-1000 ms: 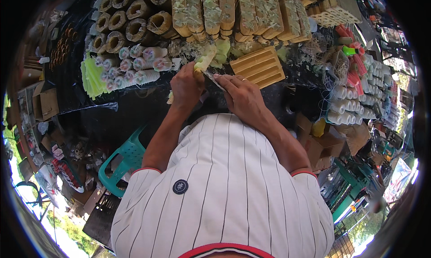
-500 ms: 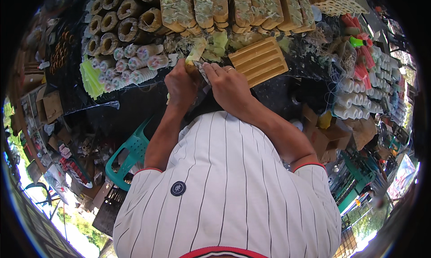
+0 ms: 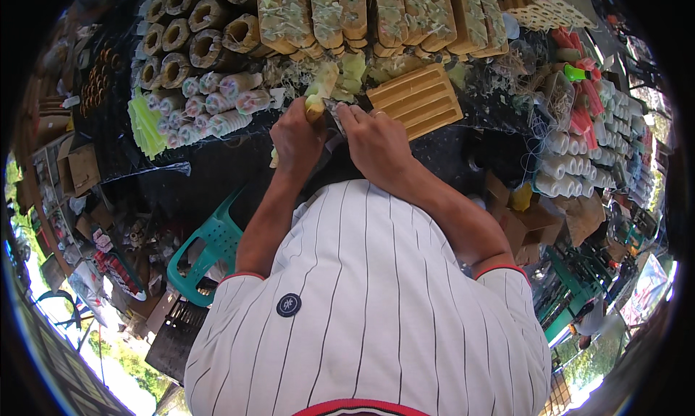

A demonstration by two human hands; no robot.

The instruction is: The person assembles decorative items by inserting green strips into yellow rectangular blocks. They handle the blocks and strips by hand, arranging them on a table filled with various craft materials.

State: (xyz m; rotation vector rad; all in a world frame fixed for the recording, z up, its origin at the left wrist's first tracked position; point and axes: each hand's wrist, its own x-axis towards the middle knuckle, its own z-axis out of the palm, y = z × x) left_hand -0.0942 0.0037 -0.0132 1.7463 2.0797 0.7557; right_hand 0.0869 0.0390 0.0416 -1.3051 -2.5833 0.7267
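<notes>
My left hand (image 3: 297, 139) is closed round a yellow-brown, stubby rod-like piece (image 3: 314, 109), its end poking up past the fingers. Beside it, my right hand (image 3: 378, 139) is closed on a thin grey, metal-looking tool (image 3: 333, 114), whose kind I cannot make out. The two hands face each other at the table's near edge, the tool and the piece close together; whether they touch is unclear. Just beyond them lie pale yellow-green scraps (image 3: 352, 70). A tan ridged tray (image 3: 418, 101) rests to the right of my right hand.
Brown hollow tubes (image 3: 206, 48) and white wrapped rolls (image 3: 232, 84) are stacked at the left, near light-green strips (image 3: 147, 123). Tan blocks (image 3: 286, 14) line the back. White rolls (image 3: 561, 162) pile up at right. A green plastic chair (image 3: 206, 253) stands at lower left.
Both hands have shifted slightly to the right with what they hold. A person has come into sight in the background at the lower right.
</notes>
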